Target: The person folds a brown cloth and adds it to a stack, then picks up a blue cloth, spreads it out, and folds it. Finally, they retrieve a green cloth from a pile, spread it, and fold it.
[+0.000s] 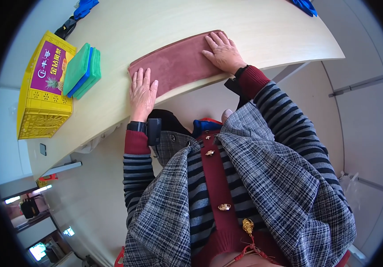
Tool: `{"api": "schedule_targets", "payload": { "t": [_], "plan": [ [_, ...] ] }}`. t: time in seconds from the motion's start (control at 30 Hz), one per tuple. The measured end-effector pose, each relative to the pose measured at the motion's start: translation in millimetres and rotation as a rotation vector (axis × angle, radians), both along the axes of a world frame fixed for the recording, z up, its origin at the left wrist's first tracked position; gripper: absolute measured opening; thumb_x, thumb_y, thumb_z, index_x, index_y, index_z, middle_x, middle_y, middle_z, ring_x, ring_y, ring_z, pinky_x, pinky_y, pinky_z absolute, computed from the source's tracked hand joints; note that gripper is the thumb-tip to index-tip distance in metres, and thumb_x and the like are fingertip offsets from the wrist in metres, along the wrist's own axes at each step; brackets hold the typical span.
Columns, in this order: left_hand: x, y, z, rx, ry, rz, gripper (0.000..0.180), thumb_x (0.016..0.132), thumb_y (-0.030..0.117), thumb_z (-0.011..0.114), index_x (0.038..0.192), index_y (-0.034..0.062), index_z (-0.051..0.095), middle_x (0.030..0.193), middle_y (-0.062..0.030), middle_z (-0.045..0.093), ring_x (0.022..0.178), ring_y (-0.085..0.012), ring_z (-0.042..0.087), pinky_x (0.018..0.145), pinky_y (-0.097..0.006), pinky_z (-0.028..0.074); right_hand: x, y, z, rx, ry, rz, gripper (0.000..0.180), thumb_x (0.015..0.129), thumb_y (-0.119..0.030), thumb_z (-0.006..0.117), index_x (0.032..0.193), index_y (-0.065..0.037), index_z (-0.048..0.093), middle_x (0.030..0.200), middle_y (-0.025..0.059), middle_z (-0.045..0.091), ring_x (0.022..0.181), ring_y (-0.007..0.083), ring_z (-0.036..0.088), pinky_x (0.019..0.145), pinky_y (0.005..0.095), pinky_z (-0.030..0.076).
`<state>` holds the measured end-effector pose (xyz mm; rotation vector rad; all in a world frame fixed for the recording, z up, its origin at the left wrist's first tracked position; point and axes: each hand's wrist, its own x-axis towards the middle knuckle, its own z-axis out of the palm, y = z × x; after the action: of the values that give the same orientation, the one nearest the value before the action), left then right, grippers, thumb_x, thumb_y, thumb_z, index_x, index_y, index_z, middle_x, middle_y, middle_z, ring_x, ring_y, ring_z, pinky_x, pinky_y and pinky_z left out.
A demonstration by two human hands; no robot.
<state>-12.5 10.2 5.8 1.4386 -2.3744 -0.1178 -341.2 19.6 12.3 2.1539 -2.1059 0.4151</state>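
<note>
Maroon cloth (178, 62): long axis left-right, right end farther off. Left hand (143, 97), right hand (224, 55) flat on ends, fingers spread.

Top's a black-and-grey striped knit (291, 118), maroon cuffs (137, 142), gold buttons (224, 207), with grey plaid cloth (160, 209) over it. There's black wrist straps (136, 127) both sides, plus a gold pendant (248, 226).

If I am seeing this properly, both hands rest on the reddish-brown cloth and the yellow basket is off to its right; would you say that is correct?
Not quite: the yellow basket is off to the left of the reddish-brown cloth, as the head view shows. The left hand and right hand do rest on that cloth.
</note>
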Motion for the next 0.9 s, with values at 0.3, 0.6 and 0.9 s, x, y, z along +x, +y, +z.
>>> {"api": "schedule_targets", "payload": {
  "t": [0.3,0.6,0.9],
  "plan": [
    [-84.9,81.8,73.1,0.238,0.523,-0.269,0.040,0.096,0.029,0.067,0.125,0.0027,0.063,0.121,-0.0129,0.066,0.114,-0.0256,0.061,0.101,-0.038,0.047,19.0,10.3,31.7,-0.059,-0.454,0.023,0.047,0.097,-0.037,0.058,0.132,-0.005,0.061,0.133,0.0154,0.062,0.128,0.0336,0.054,0.108,0.0425,0.042],
    [-130.2,99.7,58.8,1.426,1.076,-0.374,0.040,0.098,0.027,0.066,0.128,0.0013,0.058,0.112,-0.0063,0.067,0.096,-0.0153,0.068,0.089,-0.032,0.056,58.1,21.7,47.1,-0.529,-0.500,0.172,0.019,0.091,-0.020,0.059,0.089,-0.004,0.069,0.087,0.0136,0.069,0.089,0.0319,0.065,0.086,0.0391,0.050],
    [-129.2,103.8,48.8,1.406,1.074,-0.312,0.035,0.099,0.024,0.065,0.124,-0.0001,0.059,0.110,-0.0082,0.068,0.097,-0.0150,0.068,0.087,-0.032,0.057,62.2,21.9,41.6,-0.429,-0.231,0.443,0.014,0.089,-0.016,0.059,0.079,-0.007,0.063,0.080,0.0088,0.065,0.083,0.0279,0.063,0.082,0.0408,0.049]
  ]
}}
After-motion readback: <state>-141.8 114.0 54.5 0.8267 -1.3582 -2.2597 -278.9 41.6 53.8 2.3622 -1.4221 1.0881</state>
